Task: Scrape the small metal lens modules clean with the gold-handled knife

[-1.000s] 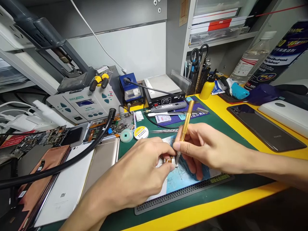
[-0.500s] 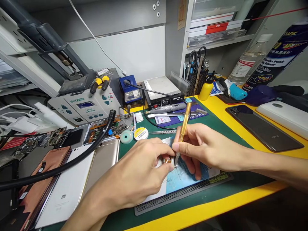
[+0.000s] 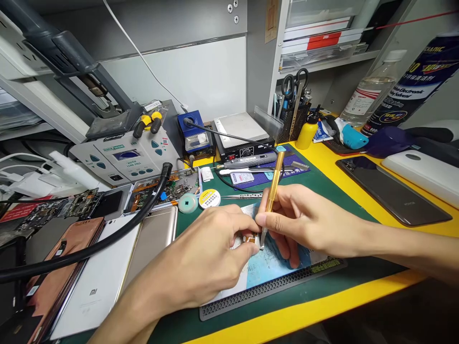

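Note:
My right hand (image 3: 297, 220) grips a gold-coloured craft knife (image 3: 275, 187), held upright like a pen with its blade pointing down. The blade tip meets the edge of a small part with an orange flex cable (image 3: 252, 238). My left hand (image 3: 218, 253) pinches that part between thumb and forefinger, and most of it is hidden by the fingers. Beneath both hands lies a blue and white sheet (image 3: 267, 271), worn in places. Under the sheet is a grey perforated mat (image 3: 283, 286) on a green work mat (image 3: 344, 286).
Phones, one a white phone (image 3: 95, 282), lie at left under a black hose (image 3: 107, 246). Behind my hands are tweezers (image 3: 244, 196), a round tin (image 3: 210, 198) and a tray of circuit boards (image 3: 186, 184). A dark phone (image 3: 392, 191) rests at right; a hot air station (image 3: 125, 160) stands at back left.
Almost nothing differs. Both hands keep their grip on the knife and the flex-cable part, and the view has shifted very slightly.

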`<state>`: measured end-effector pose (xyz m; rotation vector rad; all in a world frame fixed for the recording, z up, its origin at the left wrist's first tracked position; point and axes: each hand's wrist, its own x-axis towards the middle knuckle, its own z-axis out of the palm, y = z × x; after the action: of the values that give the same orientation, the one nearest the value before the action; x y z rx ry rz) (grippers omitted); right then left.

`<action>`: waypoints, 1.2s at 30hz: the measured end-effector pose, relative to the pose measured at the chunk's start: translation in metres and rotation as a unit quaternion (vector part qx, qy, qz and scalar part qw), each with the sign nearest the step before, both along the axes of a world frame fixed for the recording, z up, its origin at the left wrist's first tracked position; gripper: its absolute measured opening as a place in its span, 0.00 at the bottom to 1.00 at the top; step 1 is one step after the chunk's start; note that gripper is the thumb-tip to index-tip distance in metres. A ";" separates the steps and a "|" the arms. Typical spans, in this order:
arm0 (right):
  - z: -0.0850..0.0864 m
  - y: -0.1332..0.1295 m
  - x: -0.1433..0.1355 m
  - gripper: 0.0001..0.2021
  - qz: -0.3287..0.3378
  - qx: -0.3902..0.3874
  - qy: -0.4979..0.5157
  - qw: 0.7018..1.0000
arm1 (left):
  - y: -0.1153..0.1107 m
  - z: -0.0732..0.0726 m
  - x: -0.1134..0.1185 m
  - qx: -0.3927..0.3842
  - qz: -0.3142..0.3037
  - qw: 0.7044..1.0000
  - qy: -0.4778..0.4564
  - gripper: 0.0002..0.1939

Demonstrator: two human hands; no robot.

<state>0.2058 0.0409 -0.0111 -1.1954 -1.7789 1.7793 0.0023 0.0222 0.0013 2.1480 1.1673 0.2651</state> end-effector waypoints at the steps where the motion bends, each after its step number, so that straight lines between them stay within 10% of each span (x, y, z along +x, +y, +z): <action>1: 0.000 0.000 0.000 0.11 0.000 0.000 -0.002 1.000 | 0.000 0.000 0.000 0.000 -0.001 1.000 -0.001 0.05; 36: 0.004 0.007 0.000 0.11 0.017 -0.046 -0.016 0.999 | 0.001 0.000 -0.002 -0.004 -0.014 1.000 -0.014 0.07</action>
<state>0.2060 0.0483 -0.0067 -1.2436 -1.7623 1.8888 0.0006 0.0235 0.0015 2.1456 1.1204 0.2768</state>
